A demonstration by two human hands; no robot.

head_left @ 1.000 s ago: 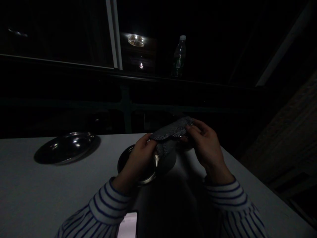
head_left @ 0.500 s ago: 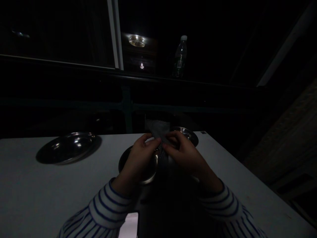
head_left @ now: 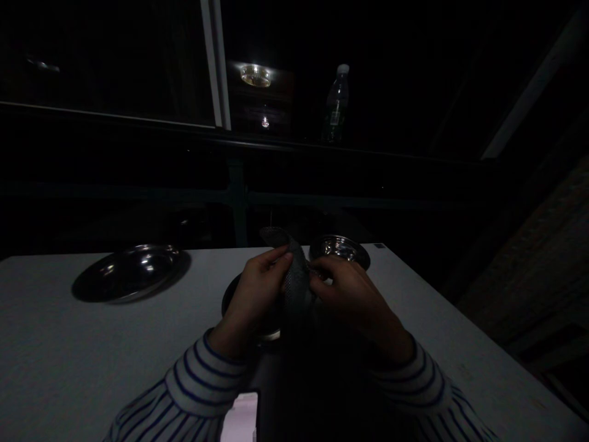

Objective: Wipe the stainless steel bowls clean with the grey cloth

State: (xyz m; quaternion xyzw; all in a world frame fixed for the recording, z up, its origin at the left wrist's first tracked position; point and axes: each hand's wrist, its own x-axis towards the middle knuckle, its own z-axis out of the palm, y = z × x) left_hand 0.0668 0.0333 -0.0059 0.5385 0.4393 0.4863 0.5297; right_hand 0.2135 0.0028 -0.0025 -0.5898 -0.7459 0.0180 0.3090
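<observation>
Your left hand [head_left: 256,287] pinched the cloth [head_left: 297,281] between thumb and fingers; your right hand [head_left: 353,293] pinched its right edge. Forearms angled inward, hands close together, cloth between them above the table [head_left: 133,356].

Left grip [head_left: 256,287] and right grip [head_left: 352,291] near each other, thumbs [head_left: 281,266] pinched toward fingers [head_left: 267,255] (wrists [head_left: 226,337] angled inward).

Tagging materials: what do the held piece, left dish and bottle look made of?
Held piece: probably woven fabric, matte; it bends softly and shows a fine pattern. Too dark for fibre.
Left dish: likely polished stainless steel, given its sharp highlights.
Bottle: probably clear plastic; the dark background shows through its body.
</observation>
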